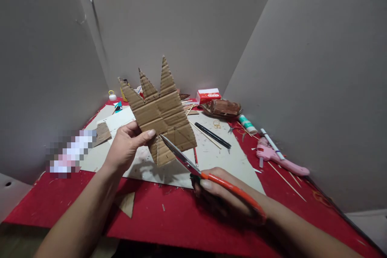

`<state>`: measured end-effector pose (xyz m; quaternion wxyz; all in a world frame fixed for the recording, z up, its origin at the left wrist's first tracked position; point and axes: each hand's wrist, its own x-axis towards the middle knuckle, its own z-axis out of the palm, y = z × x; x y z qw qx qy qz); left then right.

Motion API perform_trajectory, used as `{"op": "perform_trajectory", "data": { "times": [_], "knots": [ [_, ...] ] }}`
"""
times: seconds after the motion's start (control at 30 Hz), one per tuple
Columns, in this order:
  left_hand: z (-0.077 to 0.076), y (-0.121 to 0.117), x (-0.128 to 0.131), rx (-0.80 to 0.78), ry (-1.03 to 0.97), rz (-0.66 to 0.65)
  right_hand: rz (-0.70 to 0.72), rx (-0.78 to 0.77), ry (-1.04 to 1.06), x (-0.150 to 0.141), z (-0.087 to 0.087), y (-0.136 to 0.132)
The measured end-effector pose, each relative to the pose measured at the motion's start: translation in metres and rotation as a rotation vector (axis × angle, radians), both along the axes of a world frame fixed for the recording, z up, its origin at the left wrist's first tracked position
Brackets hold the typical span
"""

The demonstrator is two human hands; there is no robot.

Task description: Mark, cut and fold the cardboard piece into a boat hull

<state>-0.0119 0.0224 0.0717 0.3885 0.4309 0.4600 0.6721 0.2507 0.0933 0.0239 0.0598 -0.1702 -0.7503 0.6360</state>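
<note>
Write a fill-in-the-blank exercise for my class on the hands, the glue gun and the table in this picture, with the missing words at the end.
The left hand holds a cardboard piece with ____ long spikes.
The right hand holds a pair of ____.
The glue gun is ____ in colour.
Around the pale sheet, the table is coloured ____.

Missing words: three; scissors; pink; red.

We looked from a single head-worn camera, facing forward and down over the red tabletop (160,223), whose near edge crossed the bottom of the frame. Close before us were the left hand (124,147), left of centre, and the right hand (218,190), below centre; grey walls (181,20) filled the top.
</note>
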Motion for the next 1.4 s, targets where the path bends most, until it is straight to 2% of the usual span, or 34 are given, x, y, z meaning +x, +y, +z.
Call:
{"op": "perform_trajectory", "data": {
  "times": [0.2, 0.53, 0.63, 0.8, 0.9, 1.07, 1.4],
  "knots": [
    [-0.002, 0.001, -0.001, -0.068, 0.005, -0.024, -0.02, 0.006, 0.002, 0.0, 0.002, -0.002],
    [0.001, -0.001, 0.0, -0.082, 0.02, -0.029, -0.021, -0.004, -0.02, 0.001, 0.004, -0.005],
    [0.003, 0.0, 0.0, -0.059, -0.016, 0.035, -0.005, 0.114, -0.02, 0.001, 0.005, -0.001],
    [0.005, 0.002, -0.002, 0.06, -0.157, 0.315, -0.063, 0.368, 0.018, 0.001, 0.004, 0.005],
    [0.005, 0.001, -0.001, 0.117, -0.127, 0.405, -0.081, 0.473, 0.027, 0.002, 0.006, 0.001],
    [-0.001, -0.002, 0.002, 0.132, 0.043, 0.442, -0.072, 0.608, -0.096, -0.002, 0.011, -0.01],
    [0.0, -0.004, 0.016, 0.049, 0.238, 0.463, -0.136, 0.66, -0.261, -0.012, 0.013, -0.006]
  ]
}}
